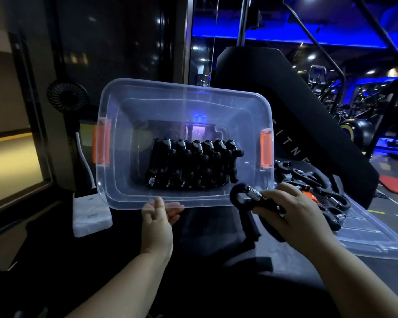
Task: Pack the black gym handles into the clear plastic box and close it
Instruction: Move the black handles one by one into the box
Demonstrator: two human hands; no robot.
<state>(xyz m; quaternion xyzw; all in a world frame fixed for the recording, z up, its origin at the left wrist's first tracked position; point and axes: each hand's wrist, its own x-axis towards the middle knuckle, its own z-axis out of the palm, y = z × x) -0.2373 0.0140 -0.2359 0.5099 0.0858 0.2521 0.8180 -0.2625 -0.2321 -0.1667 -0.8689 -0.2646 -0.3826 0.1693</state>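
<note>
The clear plastic box (115, 180) with orange side latches is tilted up so its opening faces me. My left hand (157, 216) grips its near rim at the bottom. Inside, several black gym handles (191, 164) with steel springs lie packed in a row. My right hand (290, 210) holds one more black handle (246, 198) just below the box's lower right corner, its spring end pointing up. A loose pile of handles (315, 182) lies on the clear lid (375, 239) at the right, behind my right hand.
A small black fan (67, 95) on a white stand (91, 219) sits left of the box. A black padded backrest (296, 125) rises behind the box. Dark windows fill the left; gym machines under blue light fill the far right.
</note>
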